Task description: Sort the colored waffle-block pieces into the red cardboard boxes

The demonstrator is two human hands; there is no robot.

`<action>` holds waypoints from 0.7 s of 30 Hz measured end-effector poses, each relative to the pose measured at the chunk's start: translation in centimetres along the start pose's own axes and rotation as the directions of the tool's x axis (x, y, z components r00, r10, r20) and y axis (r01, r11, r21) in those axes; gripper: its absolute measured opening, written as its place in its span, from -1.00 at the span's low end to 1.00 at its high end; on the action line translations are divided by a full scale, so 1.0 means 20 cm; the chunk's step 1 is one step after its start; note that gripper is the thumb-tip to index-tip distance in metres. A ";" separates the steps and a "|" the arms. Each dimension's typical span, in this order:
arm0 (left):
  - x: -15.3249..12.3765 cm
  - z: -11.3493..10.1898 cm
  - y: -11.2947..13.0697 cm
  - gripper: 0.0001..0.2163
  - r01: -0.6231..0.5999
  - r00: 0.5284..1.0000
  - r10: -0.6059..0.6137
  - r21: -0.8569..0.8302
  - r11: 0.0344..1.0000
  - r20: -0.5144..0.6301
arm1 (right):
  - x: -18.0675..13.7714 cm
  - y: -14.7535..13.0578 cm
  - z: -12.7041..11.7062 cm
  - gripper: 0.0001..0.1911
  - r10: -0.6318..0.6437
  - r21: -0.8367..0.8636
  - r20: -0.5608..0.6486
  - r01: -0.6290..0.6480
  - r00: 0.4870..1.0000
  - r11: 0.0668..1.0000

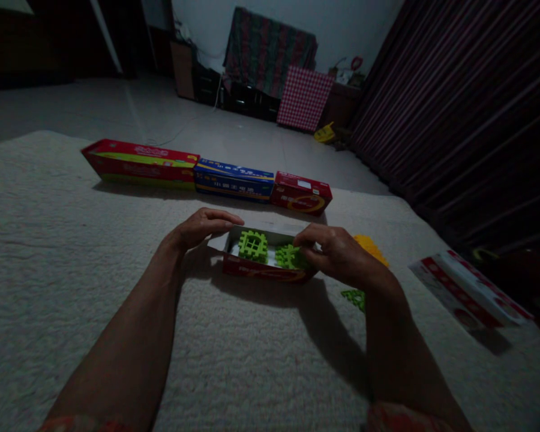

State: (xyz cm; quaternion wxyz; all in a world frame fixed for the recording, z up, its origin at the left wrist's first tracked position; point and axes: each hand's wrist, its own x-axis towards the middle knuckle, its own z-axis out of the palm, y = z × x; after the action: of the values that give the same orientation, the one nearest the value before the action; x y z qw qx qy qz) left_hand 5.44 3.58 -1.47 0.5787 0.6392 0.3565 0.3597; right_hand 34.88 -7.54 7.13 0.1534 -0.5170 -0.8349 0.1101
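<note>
A small open red carton [265, 272] with a white inside lies before me on the pale quilted mat. Inside it are a green square block [252, 246] with notched edges and a window-like grid, and a second green toothed block [287, 256]. My left hand [202, 228] rests at the carton's rear left corner, fingers stretched along the raised flap. At the right end, my right hand [337, 249] is closed, its fingertips pinched at the second green block and partly covering it. Beside my right wrist lie another green piece [353, 297] and a yellow-orange piece [371, 247], both partly hidden.
Behind the carton stands a row of boxes: a long red-and-green box [146, 165], a blue box [234, 180] and a red box [302, 193]. A red-and-white box [470, 291] lies at right. Dark curtains [454, 108] hang beyond; covered furniture [270, 51] lines the wall.
</note>
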 end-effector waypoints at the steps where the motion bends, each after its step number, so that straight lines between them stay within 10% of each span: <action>1: 0.00 0.00 0.00 -0.81 -0.005 1.000 0.005 0.001 1.000 0.002 | 0.00 0.00 0.00 -0.79 -0.003 0.000 0.023 0.003 1.000 1.000; 11: 0.00 0.00 0.00 -0.82 -0.006 1.000 0.006 -0.016 1.000 -0.001 | 0.01 0.02 0.04 -0.80 0.028 -0.100 0.148 -0.013 0.989 0.995; 21: 0.00 0.00 0.00 -0.79 0.040 0.999 -0.040 0.004 0.999 -0.007 | 0.00 0.03 -0.01 -0.76 0.011 -0.060 0.009 -0.010 1.000 0.998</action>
State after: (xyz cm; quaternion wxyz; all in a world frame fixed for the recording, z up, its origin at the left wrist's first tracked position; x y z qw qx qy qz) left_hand 5.48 3.49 -1.38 0.5834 0.6318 0.3720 0.3493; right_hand 35.49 -7.34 7.01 0.1333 -0.5251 -0.8359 0.0884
